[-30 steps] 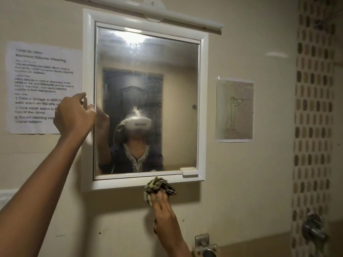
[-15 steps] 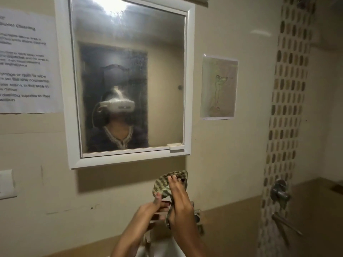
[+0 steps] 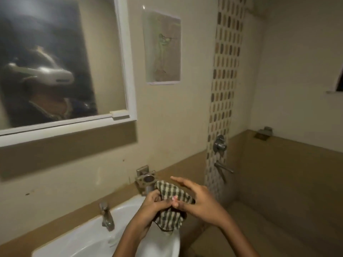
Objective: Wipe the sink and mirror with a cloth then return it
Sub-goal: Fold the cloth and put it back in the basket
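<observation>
A checked green-and-white cloth (image 3: 169,206) is bunched between both hands above the right end of the white sink (image 3: 89,236). My left hand (image 3: 155,203) grips its left side from below. My right hand (image 3: 196,199) pinches it with thumb and lower fingers while the upper fingers stretch out flat over it. The white-framed mirror (image 3: 104,52) hangs at the upper left, with a person wearing a headset reflected in it.
A metal tap (image 3: 106,217) stands at the back of the sink. A metal wall holder (image 3: 146,179) sits just behind the cloth. A paper drawing (image 3: 162,47) is stuck to the wall. Shower valve (image 3: 220,143) and spout (image 3: 223,168) are on the tiled strip.
My left hand left the mirror frame and joined the right hand on the cloth. Both hands dropped from under the mirror to above the sink, and the view swung down and right.
</observation>
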